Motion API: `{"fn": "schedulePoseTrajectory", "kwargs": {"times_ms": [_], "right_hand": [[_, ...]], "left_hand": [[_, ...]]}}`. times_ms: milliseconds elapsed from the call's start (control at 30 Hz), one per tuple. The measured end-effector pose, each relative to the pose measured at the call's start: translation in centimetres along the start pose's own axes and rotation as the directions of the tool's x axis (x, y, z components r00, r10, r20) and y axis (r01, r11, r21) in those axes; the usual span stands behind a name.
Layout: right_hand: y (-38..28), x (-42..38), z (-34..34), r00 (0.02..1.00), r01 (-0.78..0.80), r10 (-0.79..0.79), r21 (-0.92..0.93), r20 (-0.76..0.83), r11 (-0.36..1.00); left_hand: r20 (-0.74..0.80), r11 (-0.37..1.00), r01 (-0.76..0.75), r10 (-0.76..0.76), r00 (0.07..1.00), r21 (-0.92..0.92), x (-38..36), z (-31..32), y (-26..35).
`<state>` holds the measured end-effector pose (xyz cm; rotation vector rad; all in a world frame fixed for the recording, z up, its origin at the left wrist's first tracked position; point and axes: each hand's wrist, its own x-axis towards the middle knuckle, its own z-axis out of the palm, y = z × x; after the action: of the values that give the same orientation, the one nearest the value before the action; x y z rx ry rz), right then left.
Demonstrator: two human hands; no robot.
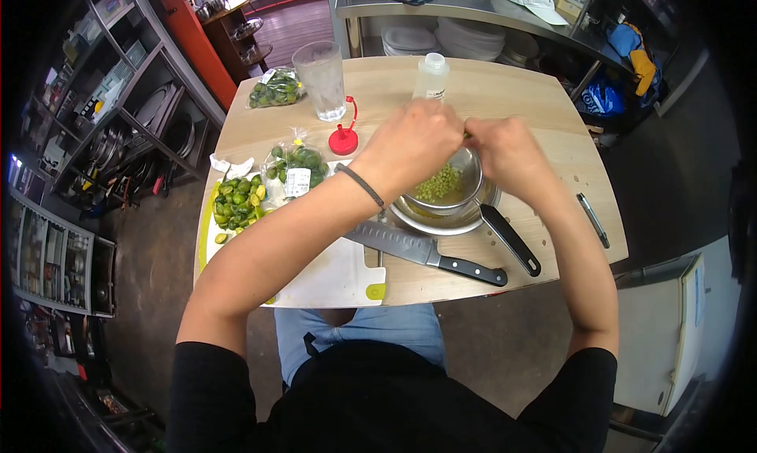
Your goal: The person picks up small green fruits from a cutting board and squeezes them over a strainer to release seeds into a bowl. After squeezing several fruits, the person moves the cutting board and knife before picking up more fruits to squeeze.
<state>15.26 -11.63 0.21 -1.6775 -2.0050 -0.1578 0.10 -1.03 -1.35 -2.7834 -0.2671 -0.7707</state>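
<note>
Both hands meet above a metal strainer (473, 186) that holds small green bits (438, 186) and rests over a metal bowl (441, 226). My left hand (422, 134) has its fingers curled in. My right hand (505, 147) is closed close beside it. Between the fingertips is a small dark-green piece, mostly hidden. A squeeze bottle (432, 78) without its cap stands just behind my hands. Below the bowl, a large knife (430, 254) lies partly on the white cutting board (331, 272). Halved green fruits (236, 203) are piled on the board's left part.
A plastic bag of green fruits (293, 165) lies behind the board, with another bag (274, 89) farther back. Near them are a clear cup (322, 82) and a red cap (343, 141). A pen (593, 220) lies at the right edge; the strainer's black handle (509, 240) points toward the front.
</note>
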Motion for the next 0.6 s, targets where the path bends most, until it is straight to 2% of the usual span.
{"fn": "schedulePoseTrajectory", "kwargs": {"times_ms": [67,100,133,200,267,333,367,400,433,467,533,567,600], "right_hand": [[1.5,-0.9,2.5,0.993,0.054,-0.05,-0.034,0.103,0.998],[1.4,-0.7,2.2,0.994,0.061,-0.057,-0.038,0.097,0.997],[1.2,-0.7,1.9,0.998,0.043,-0.045,0.037,0.046,0.998],[0.7,-0.8,1.5,1.0,0.019,-0.02,0.124,0.006,0.992],[0.2,-0.5,1.0,0.992,-0.089,0.086,0.035,0.091,0.995],[0.1,-0.7,1.0,0.991,-0.064,0.067,-0.031,0.118,0.997],[0.1,-0.6,1.0,0.988,-0.039,0.053,-0.095,0.145,0.995],[0.0,-0.4,0.7,0.988,-0.037,0.051,-0.093,0.143,0.995],[-0.2,-0.1,0.0,0.993,-0.066,0.066,-0.005,0.102,0.998],[-0.3,-0.2,-0.2,0.994,-0.093,0.088,0.086,0.066,0.992],[0.2,-0.9,0.9,0.982,-0.131,0.124,0.046,0.143,0.99],[0.5,-0.9,1.1,0.967,-0.159,0.156,-0.002,0.203,0.987],[0.5,-0.7,0.6,0.969,-0.154,0.152,-0.005,0.195,0.988]], "left_hand": [[0.041,1.0,-0.011,0.011,0.999,-0.013,-1.4,1.8,0.5],[0.081,0.999,-0.026,0.027,0.996,-0.022,-1.4,1.5,0.6],[0.08,0.999,-0.028,0.029,0.996,-0.015,-1.3,1.4,0.4],[-0.089,0.993,0.021,-0.032,0.995,-0.119,-1.3,0.8,0.7],[-0.073,0.997,0.015,-0.021,0.997,-0.079,-1.4,0.9,0.7],[0.064,0.998,-0.04,0.043,0.997,-0.044,-1.5,1.1,0.2],[0.06,0.998,-0.042,0.044,0.997,-0.036,-1.4,1.2,-0.1],[-0.026,0.995,-0.005,0.002,1.0,-0.098,-1.3,0.6,0.1],[-0.106,0.986,0.027,-0.046,0.993,-0.166,-1.4,0.4,0.3],[-0.1,0.985,0.032,-0.05,0.994,-0.17,-1.6,0.9,0.2],[0.096,0.996,0.041,-0.034,0.995,-0.077,-2.2,2.0,-0.2],[0.093,0.996,0.041,-0.034,0.995,-0.075,-2.5,2.3,-0.5],[0.038,0.984,0.096,-0.091,0.995,-0.153,-2.6,2.2,-1.0]]}}
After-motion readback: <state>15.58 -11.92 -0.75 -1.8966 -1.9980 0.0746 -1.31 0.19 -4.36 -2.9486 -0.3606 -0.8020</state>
